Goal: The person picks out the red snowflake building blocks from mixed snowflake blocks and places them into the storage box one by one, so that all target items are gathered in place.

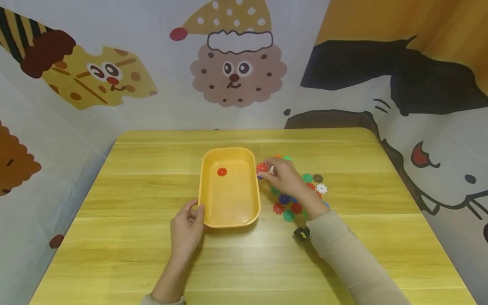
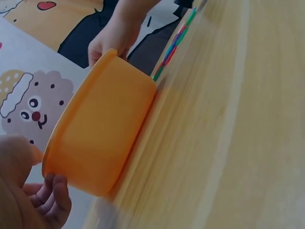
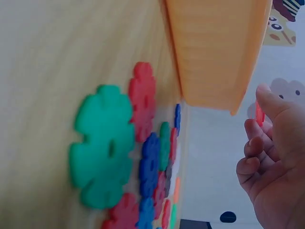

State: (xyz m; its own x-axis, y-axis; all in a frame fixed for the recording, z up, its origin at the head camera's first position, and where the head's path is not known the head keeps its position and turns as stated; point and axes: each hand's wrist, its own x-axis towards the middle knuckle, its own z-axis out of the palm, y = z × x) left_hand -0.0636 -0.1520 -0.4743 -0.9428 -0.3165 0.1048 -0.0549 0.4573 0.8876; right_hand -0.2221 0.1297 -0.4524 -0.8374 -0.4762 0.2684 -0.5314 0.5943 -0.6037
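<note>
A yellow-orange plastic tray (image 1: 231, 212) stands on the table, and one red snowflake disc (image 1: 222, 172) lies inside it. My left hand (image 1: 187, 228) holds the tray by its left rim, thumb over the edge and fingers against the outer wall (image 2: 95, 138). Just beyond the tray's right rim, my right hand (image 1: 284, 176) pinches another red snowflake disc (image 3: 259, 113) between thumb and forefinger, raised over the table. Below that hand, a loose spread of discs in several colours lies flat, among them a green disc (image 3: 102, 148) and a dark blue disc (image 1: 284, 199); the forearm hides part of it.
A black wrist strap piece (image 1: 302, 234) shows at the right cuff. The wooden table (image 1: 126, 237) reaches back to a cartoon-printed cloth (image 1: 152, 118). A white disc (image 1: 321, 188) and a brown disc (image 1: 318, 178) lie at the spread's right side.
</note>
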